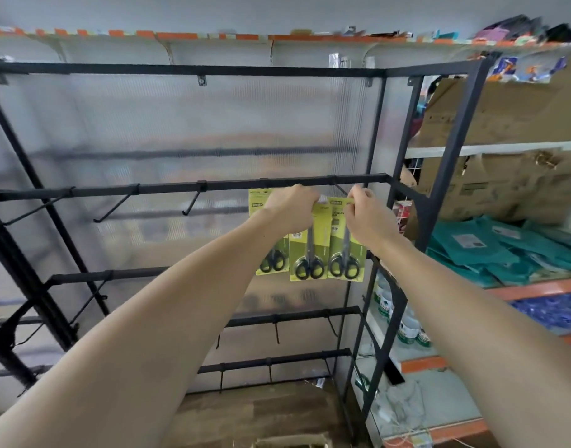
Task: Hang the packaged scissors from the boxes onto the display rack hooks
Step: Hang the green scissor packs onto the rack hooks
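Three yellow-green scissor packs with black handles hang side by side just below the black rack's middle bar (167, 188). My left hand (292, 210) grips the top of the middle pack (309, 250). My right hand (368, 215) pinches the top edge of the right pack (346, 253) close to a hook (340, 188) on that bar. The left pack (271, 253) hangs behind my left wrist and is partly hidden. Whether the held packs sit on hooks is hidden by my fingers.
Bare hooks (192, 202) jut from the bars to the left and on lower rows. A cardboard box edge (290, 442) shows at the bottom. Shelving at right holds cardboard boxes (504, 124), teal packets (504, 250) and bottles (407, 328).
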A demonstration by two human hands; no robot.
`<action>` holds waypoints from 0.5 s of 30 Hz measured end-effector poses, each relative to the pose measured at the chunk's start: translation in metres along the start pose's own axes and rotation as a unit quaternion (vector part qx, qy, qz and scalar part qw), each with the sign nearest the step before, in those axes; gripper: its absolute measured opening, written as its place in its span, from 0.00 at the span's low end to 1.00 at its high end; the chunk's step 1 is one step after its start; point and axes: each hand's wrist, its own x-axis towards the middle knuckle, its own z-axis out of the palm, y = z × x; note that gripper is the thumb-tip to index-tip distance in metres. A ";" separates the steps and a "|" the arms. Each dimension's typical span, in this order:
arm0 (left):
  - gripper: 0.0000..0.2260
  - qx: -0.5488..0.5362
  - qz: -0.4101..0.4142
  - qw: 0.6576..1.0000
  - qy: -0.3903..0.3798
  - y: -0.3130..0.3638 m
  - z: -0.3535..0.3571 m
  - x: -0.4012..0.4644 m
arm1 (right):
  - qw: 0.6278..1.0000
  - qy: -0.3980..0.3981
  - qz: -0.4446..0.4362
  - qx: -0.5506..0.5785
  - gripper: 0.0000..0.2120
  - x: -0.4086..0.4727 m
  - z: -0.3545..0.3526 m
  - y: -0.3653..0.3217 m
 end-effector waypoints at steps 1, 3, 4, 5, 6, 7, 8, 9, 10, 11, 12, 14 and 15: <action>0.05 0.001 -0.003 1.000 0.003 0.002 0.000 0.001 | 1.000 -0.002 -0.005 0.003 0.06 0.001 0.000 0.001; 0.05 -0.001 -0.014 1.000 0.003 0.002 0.001 0.001 | 0.999 -0.011 -0.033 0.013 0.05 0.002 0.005 -0.002; 0.05 -0.003 -0.021 1.000 0.002 0.000 0.000 -0.001 | 0.998 -0.018 -0.051 0.016 0.05 0.002 0.007 -0.006; 0.05 -0.003 -0.028 1.000 0.001 -0.004 -0.001 -0.004 | 0.997 -0.027 -0.065 0.015 0.05 0.003 0.011 -0.013; 0.05 -0.003 -0.035 0.999 -0.002 -0.010 -0.002 -0.007 | 0.996 -0.036 -0.076 0.011 0.06 0.004 0.014 -0.020; 0.05 -0.001 -0.040 0.999 -0.004 -0.017 -0.004 -0.012 | 0.996 -0.047 -0.081 0.008 0.06 0.005 0.018 -0.029; 0.05 0.002 -0.045 0.999 -0.008 -0.026 -0.004 -0.017 | 0.995 -0.054 -0.086 0.011 0.06 0.006 0.023 -0.039; 0.04 0.003 -0.051 0.999 -0.012 -0.036 -0.004 -0.022 | 0.994 -0.061 -0.090 0.017 0.06 0.006 0.029 -0.048; 0.04 -0.002 -0.061 0.998 -0.017 -0.046 -0.004 -0.029 | 0.992 -0.067 -0.101 0.027 0.06 0.006 0.035 -0.058; 0.05 -0.007 -0.073 0.997 -0.022 -0.057 -0.004 -0.037 | 0.990 -0.076 -0.116 0.040 0.06 0.006 0.042 -0.069; 0.06 -0.016 -0.087 0.996 -0.024 -0.068 -0.004 -0.045 | 0.986 -0.082 -0.134 0.049 0.06 0.005 0.049 -0.080; 0.08 -0.039 -0.119 0.992 -0.024 -0.092 -0.005 -0.062 | 0.981 -0.082 -0.170 0.048 0.05 0.003 0.062 -0.103; 0.07 -0.043 -0.137 0.989 -0.022 -0.104 -0.006 -0.070 | 0.979 -0.078 -0.183 0.046 0.05 0.001 0.068 -0.115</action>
